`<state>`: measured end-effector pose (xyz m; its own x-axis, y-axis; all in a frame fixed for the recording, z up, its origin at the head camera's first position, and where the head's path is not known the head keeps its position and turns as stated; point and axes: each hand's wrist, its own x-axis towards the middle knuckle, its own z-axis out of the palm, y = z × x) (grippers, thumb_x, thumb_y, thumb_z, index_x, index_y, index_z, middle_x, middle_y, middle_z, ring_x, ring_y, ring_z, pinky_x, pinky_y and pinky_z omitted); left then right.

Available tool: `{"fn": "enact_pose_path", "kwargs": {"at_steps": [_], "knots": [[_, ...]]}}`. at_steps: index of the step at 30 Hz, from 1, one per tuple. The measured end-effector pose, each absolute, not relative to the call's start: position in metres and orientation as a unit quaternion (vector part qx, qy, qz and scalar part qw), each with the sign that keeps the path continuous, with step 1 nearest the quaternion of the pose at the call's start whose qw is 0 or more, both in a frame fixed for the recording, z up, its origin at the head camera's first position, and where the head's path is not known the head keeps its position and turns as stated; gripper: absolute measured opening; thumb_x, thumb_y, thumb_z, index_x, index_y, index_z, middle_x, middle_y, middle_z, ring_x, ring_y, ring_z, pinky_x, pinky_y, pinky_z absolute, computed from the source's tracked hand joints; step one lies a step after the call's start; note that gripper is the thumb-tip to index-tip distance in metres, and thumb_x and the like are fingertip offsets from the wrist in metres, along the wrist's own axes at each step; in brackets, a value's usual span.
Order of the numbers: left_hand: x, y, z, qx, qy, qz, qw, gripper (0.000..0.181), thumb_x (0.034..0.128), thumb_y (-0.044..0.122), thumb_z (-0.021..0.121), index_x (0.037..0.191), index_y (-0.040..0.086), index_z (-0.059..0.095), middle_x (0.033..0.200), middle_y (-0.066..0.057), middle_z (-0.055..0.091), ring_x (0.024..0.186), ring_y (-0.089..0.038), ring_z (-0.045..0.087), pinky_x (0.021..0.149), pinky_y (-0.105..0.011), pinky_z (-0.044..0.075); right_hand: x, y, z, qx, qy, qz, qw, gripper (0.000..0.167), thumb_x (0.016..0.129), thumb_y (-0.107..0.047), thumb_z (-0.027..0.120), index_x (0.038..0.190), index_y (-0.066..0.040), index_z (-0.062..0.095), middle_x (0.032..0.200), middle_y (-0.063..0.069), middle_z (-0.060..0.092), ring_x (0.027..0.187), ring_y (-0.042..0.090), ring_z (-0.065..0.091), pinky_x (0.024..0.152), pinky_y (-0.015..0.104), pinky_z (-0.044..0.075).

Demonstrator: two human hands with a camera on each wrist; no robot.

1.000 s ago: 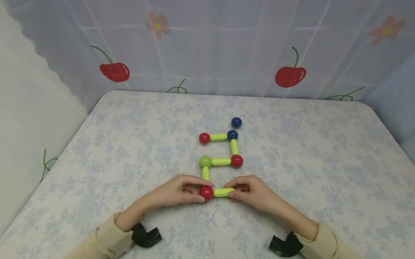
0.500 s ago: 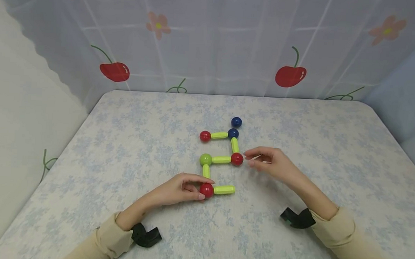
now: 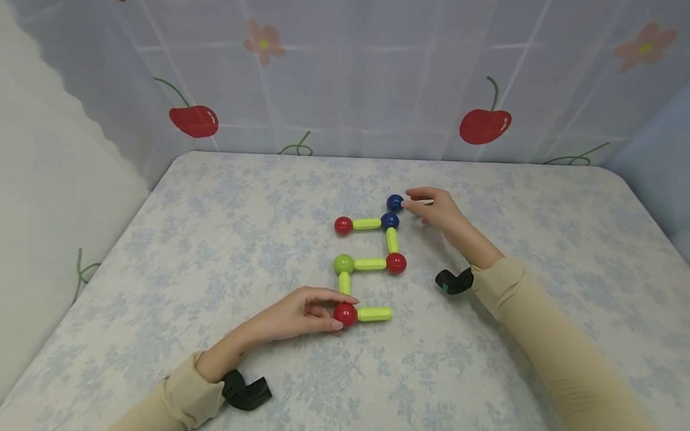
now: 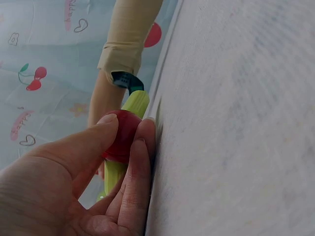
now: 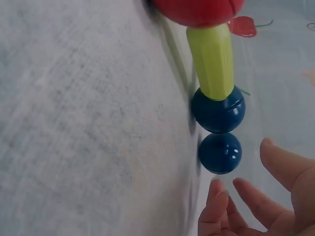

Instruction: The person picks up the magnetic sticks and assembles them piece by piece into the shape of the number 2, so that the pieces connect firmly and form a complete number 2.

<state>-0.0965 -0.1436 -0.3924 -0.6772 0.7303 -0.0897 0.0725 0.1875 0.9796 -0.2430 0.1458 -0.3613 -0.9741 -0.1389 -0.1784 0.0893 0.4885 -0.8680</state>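
My left hand (image 3: pixel 294 314) pinches the near red ball (image 3: pixel 345 315) between thumb and fingers, clearly seen in the left wrist view. From that ball a yellow-green rod (image 3: pixel 375 314) points right with its far end free; another rod (image 3: pixel 344 283) runs up to a green ball (image 3: pixel 344 264). My right hand (image 3: pixel 439 211) is beside a loose blue ball (image 3: pixel 394 202) at the far end. In the right wrist view its thumb and fingers are spread around that blue ball (image 5: pixel 220 153), with a gap between thumb and ball.
The zigzag continues through a rod (image 3: pixel 370 264), a red ball (image 3: pixel 397 263), a rod (image 3: pixel 393 241), a second blue ball (image 3: pixel 390 221), a rod (image 3: pixel 367 223) and a far red ball (image 3: pixel 343 226). A patterned cloth covers the table (image 3: pixel 235 223); a curtain (image 3: pixel 351 68) hangs behind.
My right hand has let go of the near rod and moved away from me, past the right-hand red ball, to the loose blue ball. The left hand keeps its hold on the red ball.
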Motion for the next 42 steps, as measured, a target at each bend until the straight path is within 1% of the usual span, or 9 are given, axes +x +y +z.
{"fn": "enact_pose_path", "kwargs": {"at_steps": [4, 6, 11, 16, 25, 29, 34, 38, 42], "knots": [[-0.097, -0.143, -0.394, 0.283, 0.710, 0.575, 0.291, 0.042, 0.0890, 0.004, 0.064, 0.131, 0.003, 0.055, 0.092, -0.011, 0.069, 0.082, -0.024, 0.065, 0.073, -0.024, 0.046, -0.252, 0.135, -0.366, 0.012, 0.869, -0.477, 0.135, 0.054, 0.091, -0.027, 0.063, 0.137, -0.006, 0.045, 0.136, 0.016, 0.042, 0.110, 0.028, 0.046, 0.077, 0.030, 0.045], [-0.097, -0.143, -0.393, 0.283, 0.710, 0.576, 0.291, 0.042, 0.0890, 0.004, 0.064, 0.130, 0.004, 0.055, 0.091, -0.011, 0.069, 0.081, -0.023, 0.065, 0.071, -0.023, 0.045, -0.255, 0.130, -0.367, 0.015, 0.874, -0.465, 0.137, 0.056, 0.091, -0.028, 0.064, 0.138, -0.006, 0.044, 0.135, 0.018, 0.042, 0.110, 0.028, 0.046, 0.080, 0.032, 0.044], [-0.098, -0.144, -0.393, 0.280, 0.711, 0.576, 0.290, 0.042, 0.0889, 0.005, 0.064, 0.130, 0.004, 0.055, 0.090, -0.010, 0.070, 0.079, -0.020, 0.064, 0.067, -0.023, 0.042, -0.262, 0.125, -0.372, 0.011, 0.886, -0.446, 0.125, 0.050, 0.091, -0.026, 0.063, 0.134, -0.004, 0.049, 0.126, 0.019, 0.047, 0.097, 0.028, 0.050, 0.078, 0.036, 0.043], [-0.098, -0.144, -0.393, 0.284, 0.707, 0.578, 0.293, 0.042, 0.0892, 0.004, 0.064, 0.131, 0.003, 0.055, 0.091, -0.012, 0.069, 0.081, -0.022, 0.065, 0.070, -0.023, 0.043, -0.258, 0.129, -0.370, 0.031, 0.874, -0.465, 0.137, 0.050, 0.092, -0.028, 0.062, 0.134, -0.004, 0.048, 0.120, 0.017, 0.049, 0.092, 0.026, 0.049, 0.073, 0.032, 0.042], [-0.098, -0.145, -0.392, 0.278, 0.716, 0.572, 0.289, 0.043, 0.0889, 0.005, 0.064, 0.131, 0.005, 0.055, 0.090, -0.010, 0.069, 0.072, -0.014, 0.059, 0.067, -0.023, 0.040, -0.199, 0.156, -0.354, -0.012, 0.846, -0.513, 0.145, 0.054, 0.093, -0.035, 0.059, 0.137, -0.007, 0.045, 0.114, 0.014, 0.051, 0.098, 0.029, 0.050, 0.074, 0.033, 0.043], [-0.098, -0.145, -0.393, 0.273, 0.718, 0.572, 0.289, 0.043, 0.0887, 0.005, 0.065, 0.131, 0.005, 0.055, 0.089, -0.010, 0.069, 0.072, -0.014, 0.058, 0.067, -0.023, 0.040, -0.160, 0.162, -0.351, -0.068, 0.829, -0.532, 0.157, 0.049, 0.093, -0.030, 0.060, 0.132, -0.004, 0.049, 0.107, 0.015, 0.055, 0.091, 0.031, 0.051, 0.072, 0.036, 0.042], [-0.098, -0.144, -0.393, 0.270, 0.714, 0.577, 0.290, 0.043, 0.0890, 0.006, 0.064, 0.131, 0.006, 0.055, 0.091, -0.011, 0.069, 0.076, -0.017, 0.062, 0.070, -0.023, 0.043, -0.126, 0.166, -0.359, -0.147, 0.814, -0.533, 0.179, 0.042, 0.090, -0.020, 0.065, 0.126, -0.001, 0.055, 0.107, 0.012, 0.060, 0.086, 0.026, 0.057, 0.072, 0.033, 0.047], [-0.097, -0.143, -0.393, 0.267, 0.710, 0.583, 0.291, 0.043, 0.0888, 0.005, 0.064, 0.131, 0.005, 0.055, 0.095, -0.010, 0.069, 0.082, -0.021, 0.065, 0.074, -0.025, 0.046, -0.112, 0.171, -0.370, -0.218, 0.801, -0.521, 0.195, 0.039, 0.087, -0.011, 0.068, 0.121, 0.004, 0.056, 0.105, 0.012, 0.063, 0.086, 0.023, 0.059, 0.070, 0.029, 0.049], [-0.096, -0.144, -0.394, 0.262, 0.710, 0.587, 0.287, 0.042, 0.0884, 0.004, 0.065, 0.130, 0.004, 0.056, 0.099, -0.009, 0.068, 0.085, -0.023, 0.065, 0.074, -0.025, 0.047, -0.109, 0.173, -0.377, -0.248, 0.802, -0.507, 0.196, 0.037, 0.086, -0.009, 0.069, 0.119, 0.003, 0.058, 0.101, 0.009, 0.064, 0.088, 0.021, 0.059, 0.069, 0.027, 0.048]]}}
